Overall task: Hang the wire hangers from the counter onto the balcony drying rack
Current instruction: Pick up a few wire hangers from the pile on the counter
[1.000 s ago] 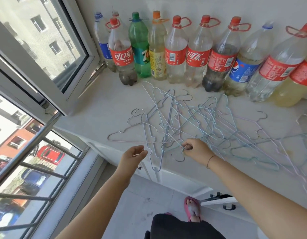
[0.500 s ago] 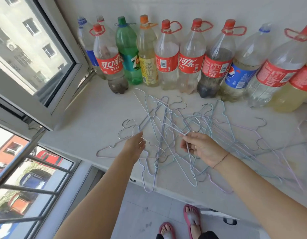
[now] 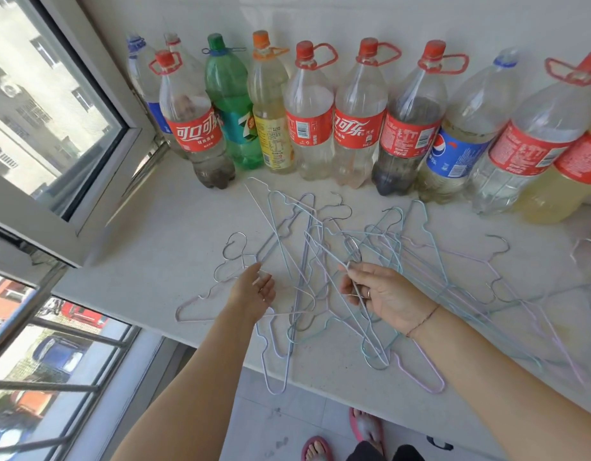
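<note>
A tangled heap of thin wire hangers (image 3: 403, 257), pale blue, lilac and grey, lies spread over the white counter (image 3: 147, 247). My right hand (image 3: 383, 297) pinches one pale blue hanger (image 3: 324, 247) by its hook end, and the wire runs up and left from my fingers. My left hand (image 3: 254, 291) hovers with straight fingers over a grey hanger (image 3: 234, 247) at the left of the heap and holds nothing. No drying rack is in view.
A row of large plastic bottles (image 3: 307, 128) stands along the back wall. An open window sash (image 3: 98, 134) juts over the counter's left end. Metal window bars (image 3: 38, 384) run below left. My feet in pink sandals (image 3: 363, 427) stand on the grey floor.
My right hand has lifted the hook end of the pale blue hanger off the heap. My left hand moved forward over the grey hanger. The view has shifted closer to the counter.
</note>
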